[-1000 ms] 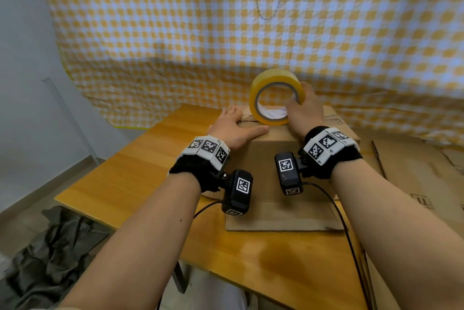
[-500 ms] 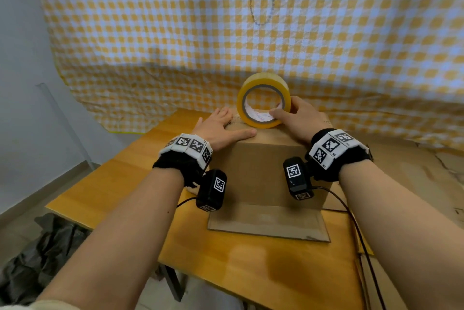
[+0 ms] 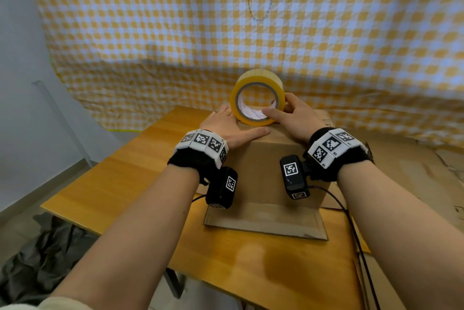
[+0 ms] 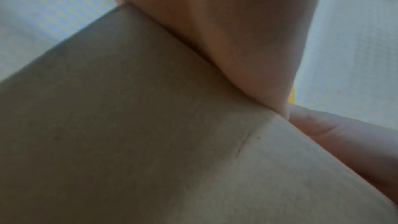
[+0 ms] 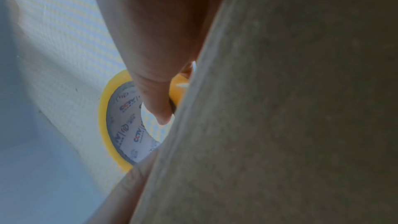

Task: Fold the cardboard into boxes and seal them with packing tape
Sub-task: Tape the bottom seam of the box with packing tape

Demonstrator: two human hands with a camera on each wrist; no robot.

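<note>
A brown cardboard box (image 3: pixel 263 171) stands on the wooden table (image 3: pixel 125 179), one bottom flap (image 3: pixel 263 220) lying out toward me. A yellow roll of packing tape (image 3: pixel 257 97) stands on edge on the box's top. My right hand (image 3: pixel 288 117) grips the roll, thumb inside the printed core (image 5: pixel 129 125), fingers over the outer rim. My left hand (image 3: pixel 226 126) lies flat on the top's left side, thumb along the front edge. The left wrist view shows the box corner (image 4: pixel 150 125) under the palm (image 4: pixel 237 31). The top seam is hidden by the hands and the roll.
Flat cardboard sheets (image 3: pixel 414 171) lie to the right of the box, over the table's right edge. A yellow checked cloth (image 3: pixel 226 20) hangs close behind. Dark fabric (image 3: pixel 37 259) lies on the floor at the lower left. Cables (image 3: pixel 356 234) run from the wrist cameras.
The tape roll has come toward me along the box top in my right hand. My left hand still presses the top. My head has moved, so the scene has shifted in view.
</note>
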